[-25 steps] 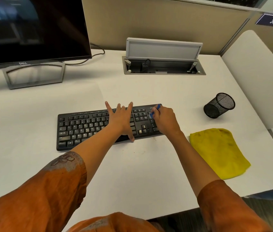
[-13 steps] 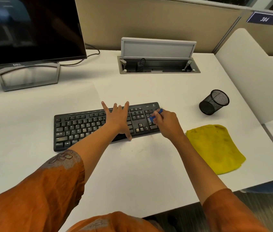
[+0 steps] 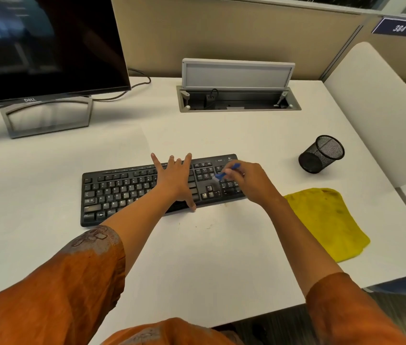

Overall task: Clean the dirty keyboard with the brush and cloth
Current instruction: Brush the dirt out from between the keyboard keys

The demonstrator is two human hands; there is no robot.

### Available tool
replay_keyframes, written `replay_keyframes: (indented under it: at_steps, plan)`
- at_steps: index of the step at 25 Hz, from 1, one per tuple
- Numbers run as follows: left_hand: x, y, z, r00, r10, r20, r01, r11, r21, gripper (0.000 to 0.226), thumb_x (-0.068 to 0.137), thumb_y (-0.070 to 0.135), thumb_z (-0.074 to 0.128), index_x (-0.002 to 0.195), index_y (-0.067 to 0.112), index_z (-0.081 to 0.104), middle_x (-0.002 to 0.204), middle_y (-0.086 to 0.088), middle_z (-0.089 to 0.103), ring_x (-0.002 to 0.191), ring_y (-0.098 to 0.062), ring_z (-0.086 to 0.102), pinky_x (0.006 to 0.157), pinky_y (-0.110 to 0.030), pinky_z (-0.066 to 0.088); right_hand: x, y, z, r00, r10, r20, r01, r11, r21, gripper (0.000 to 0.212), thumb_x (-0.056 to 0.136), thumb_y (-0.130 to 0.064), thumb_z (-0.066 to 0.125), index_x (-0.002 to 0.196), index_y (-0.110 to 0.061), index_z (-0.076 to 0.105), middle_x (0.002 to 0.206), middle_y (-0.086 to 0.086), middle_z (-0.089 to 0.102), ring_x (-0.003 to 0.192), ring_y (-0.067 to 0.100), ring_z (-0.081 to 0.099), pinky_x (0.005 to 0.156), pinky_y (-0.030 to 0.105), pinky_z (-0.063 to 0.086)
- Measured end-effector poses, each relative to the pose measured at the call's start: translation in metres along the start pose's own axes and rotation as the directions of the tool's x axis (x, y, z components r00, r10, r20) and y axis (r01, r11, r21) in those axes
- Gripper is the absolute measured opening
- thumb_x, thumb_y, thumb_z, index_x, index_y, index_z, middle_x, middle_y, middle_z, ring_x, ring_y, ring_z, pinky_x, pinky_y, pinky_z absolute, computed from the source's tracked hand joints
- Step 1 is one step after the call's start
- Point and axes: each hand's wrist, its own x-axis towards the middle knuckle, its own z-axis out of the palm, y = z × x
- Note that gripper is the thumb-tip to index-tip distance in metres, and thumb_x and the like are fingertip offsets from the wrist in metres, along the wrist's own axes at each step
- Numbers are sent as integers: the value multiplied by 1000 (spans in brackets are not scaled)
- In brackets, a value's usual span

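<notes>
A black keyboard [image 3: 122, 192] lies across the white desk [image 3: 209, 257]. My left hand [image 3: 175, 180] rests flat on the keyboard's middle with fingers spread, thumb at the front edge. My right hand [image 3: 251, 181] hovers over the keyboard's right end, closed on a small blue brush [image 3: 225, 172] whose bristle tip points down-left at the keys beside the number pad. A yellow cloth [image 3: 326, 220] lies flat on the desk to the right of the keyboard, apart from both hands.
A black mesh pen cup [image 3: 321, 154] lies tipped at the right. A dark monitor [image 3: 42, 46] on a grey stand sits back left. An open cable box [image 3: 238, 95] is set into the desk's rear. Small crumbs dot the desk before the keyboard.
My right hand has shifted the brush slightly left and down across the right-hand keys. My left hand stays pressed on the keyboard. The view has shifted a little.
</notes>
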Motion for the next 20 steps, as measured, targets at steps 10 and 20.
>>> replay_keyframes:
  at_steps: [10, 20]
  plan:
    - [0, 0, 1, 1000, -15, 2, 15, 1000, -18, 159, 54, 71, 89, 162, 17, -15, 169, -10, 19, 158, -35, 2, 108, -80, -12, 12, 36, -53, 988, 149, -37, -152, 927, -343, 19, 98, -13, 54, 94, -10, 73, 84, 6, 71, 63, 12, 53, 56, 22, 34]
    - [0, 0, 1, 1000, -26, 4, 27, 999, -38, 159, 53, 70, 90, 162, 18, -14, 170, -9, 17, 158, -35, 1, 107, -79, -15, 23, 22, -21, 998, -1, 56, 5, 998, -70, 15, 98, -17, 61, 98, -17, 76, 88, 0, 73, 83, 18, 67, 75, 35, 54]
